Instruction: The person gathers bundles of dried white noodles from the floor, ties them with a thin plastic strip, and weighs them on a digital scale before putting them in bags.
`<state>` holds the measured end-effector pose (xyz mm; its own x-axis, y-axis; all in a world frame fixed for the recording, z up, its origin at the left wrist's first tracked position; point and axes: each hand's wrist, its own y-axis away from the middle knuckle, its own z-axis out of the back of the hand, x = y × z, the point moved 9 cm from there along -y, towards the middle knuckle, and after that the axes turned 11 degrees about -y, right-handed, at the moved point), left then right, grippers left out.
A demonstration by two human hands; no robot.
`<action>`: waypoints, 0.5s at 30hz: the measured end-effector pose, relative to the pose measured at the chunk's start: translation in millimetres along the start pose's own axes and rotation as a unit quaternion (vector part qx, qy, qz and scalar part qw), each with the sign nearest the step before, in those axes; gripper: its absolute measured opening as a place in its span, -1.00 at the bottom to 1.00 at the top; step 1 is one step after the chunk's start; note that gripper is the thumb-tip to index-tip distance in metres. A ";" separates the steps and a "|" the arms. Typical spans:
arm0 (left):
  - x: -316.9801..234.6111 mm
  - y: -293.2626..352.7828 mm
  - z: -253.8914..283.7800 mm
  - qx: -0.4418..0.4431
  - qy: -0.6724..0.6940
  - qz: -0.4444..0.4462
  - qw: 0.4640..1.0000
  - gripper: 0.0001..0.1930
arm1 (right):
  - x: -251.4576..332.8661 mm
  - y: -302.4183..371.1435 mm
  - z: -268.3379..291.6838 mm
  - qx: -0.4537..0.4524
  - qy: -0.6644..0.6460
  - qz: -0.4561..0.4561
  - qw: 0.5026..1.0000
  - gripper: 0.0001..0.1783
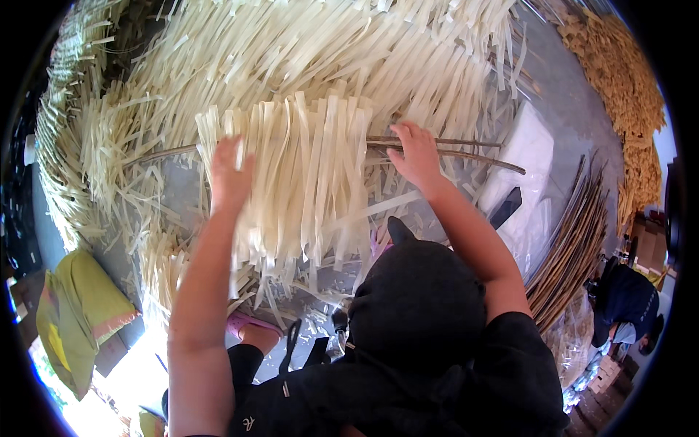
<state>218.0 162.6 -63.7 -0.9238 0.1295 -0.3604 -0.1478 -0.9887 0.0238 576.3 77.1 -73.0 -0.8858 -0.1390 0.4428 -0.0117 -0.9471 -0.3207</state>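
Observation:
Pale flat strips (306, 175), like shaved wood or dried stalk, hang in a thick row over thin brown sticks (466, 149). The stick ends stick out on both sides of the row. My left hand (231, 178) lies at the row's left part, fingers pointing away and thumb spread from them; it is open and slightly blurred. Just right of the row, my right hand (417, 156) is over the sticks, its fingers and thumb apart. The sticks pass beneath the palm; whether it presses on them is hidden.
More pale strips (313, 44) cover the floor beyond and to the left. A bundle of brown sticks (571, 247) and white plastic sheeting (520, 160) lie at right. Tan material (611, 80) is piled far right. A green sack (84, 313) stands at left; another person (626, 302) is at lower right.

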 end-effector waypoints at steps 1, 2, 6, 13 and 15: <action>-48.8 9.1 -4.2 -0.007 -0.022 -0.054 0.998 -0.47 | -17.6 6.7 -14.3 0.059 0.005 -0.015 0.998 -0.68; -94.8 18.0 -9.9 -0.018 0.014 -0.106 0.994 -0.53 | -40.2 17.0 -30.8 0.116 0.011 -0.032 0.993 -0.72; -205.5 57.4 -37.3 0.067 -0.148 -0.218 0.962 -0.39 | 16.2 8.5 -20.9 0.257 -0.092 -0.025 0.962 -0.70; -227.6 83.9 -26.3 0.069 -0.229 -0.245 0.940 -0.77 | 49.1 59.2 107.5 0.298 -0.062 -0.094 0.948 -0.62; -222.0 83.4 -28.5 0.086 -0.232 -0.229 0.941 -0.79 | 30.4 82.1 161.2 0.261 -0.003 -0.100 0.960 -0.65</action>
<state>420.9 49.3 -8.3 -0.7983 0.5974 0.0761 -0.5860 -0.7997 0.1305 623.3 -51.5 49.0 -0.8868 0.0610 0.4581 0.0538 -0.9709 0.2334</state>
